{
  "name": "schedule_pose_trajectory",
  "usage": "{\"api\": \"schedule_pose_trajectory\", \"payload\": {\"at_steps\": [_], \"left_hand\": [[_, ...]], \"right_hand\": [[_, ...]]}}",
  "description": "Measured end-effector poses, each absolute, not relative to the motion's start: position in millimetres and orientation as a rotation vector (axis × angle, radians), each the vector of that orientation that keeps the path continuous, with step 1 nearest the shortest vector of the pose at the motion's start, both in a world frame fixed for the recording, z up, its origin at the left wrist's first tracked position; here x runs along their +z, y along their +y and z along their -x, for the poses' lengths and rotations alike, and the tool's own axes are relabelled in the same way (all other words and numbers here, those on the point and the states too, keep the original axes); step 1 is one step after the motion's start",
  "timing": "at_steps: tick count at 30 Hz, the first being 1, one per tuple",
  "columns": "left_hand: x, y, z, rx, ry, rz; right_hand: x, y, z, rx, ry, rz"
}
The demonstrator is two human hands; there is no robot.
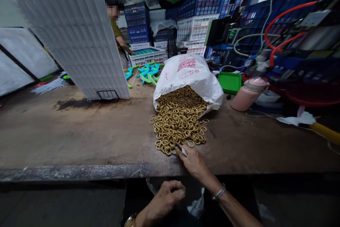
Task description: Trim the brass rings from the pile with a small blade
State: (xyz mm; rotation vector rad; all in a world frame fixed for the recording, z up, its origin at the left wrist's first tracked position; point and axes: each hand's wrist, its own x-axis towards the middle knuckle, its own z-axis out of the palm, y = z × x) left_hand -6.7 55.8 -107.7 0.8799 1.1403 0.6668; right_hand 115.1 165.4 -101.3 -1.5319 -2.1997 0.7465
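Observation:
A heap of brass-coloured rings (pixel 180 126) spills out of a white sack (pixel 186 73) lying on its side on the worktable (pixel 119 135). At the near edge of the heap is my right hand (pixel 193 160), its fingertips brought together among the closest rings. Something white shows at those fingertips; whether it is a wrap or a held thing I cannot tell. My left hand (pixel 168 197) hovers below the table's front edge, over my lap, with its fingers curled in. What lies inside that curl is hidden.
A tall white ribbed panel (pixel 77 43) stands left. Behind the sack lie several turquoise-and-green plastic pieces (pixel 148 73). To the right are a green tray (pixel 230 82), a pink bottle (pixel 249 94) and a machine with red hoses (pixel 276 28). A person (pixel 120 37) works near stacked crates (pixel 198 28).

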Motion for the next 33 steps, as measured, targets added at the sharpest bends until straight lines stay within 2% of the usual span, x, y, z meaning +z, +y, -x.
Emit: {"api": "schedule_pose_trajectory", "payload": {"at_steps": [5, 9, 18, 22, 27, 33], "left_hand": [[-89, 66, 4, 1.035, 1.328, -0.805], [-85, 83, 7, 1.234, 1.415, -0.812], [-85, 86, 16, 1.333, 1.309, -0.943], [-85, 86, 13, 1.278, 1.343, -0.837], [-83, 84, 2, 1.335, 1.315, -0.803], [-85, 83, 3, 1.328, 1.255, -0.827]], "right_hand": [[-93, 162, -120, 1.192, -1.962, 1.309], [-83, 152, -116, 1.376, -1.871, 1.214], [-84, 143, -112, 1.379, -1.964, 1.091], [-86, 138, -108, 1.57, -1.709, 1.162], [-89, 125, -99, 2.052, -1.13, 1.169], [-90, 125, -99, 2.063, -1.062, 1.158]]}}
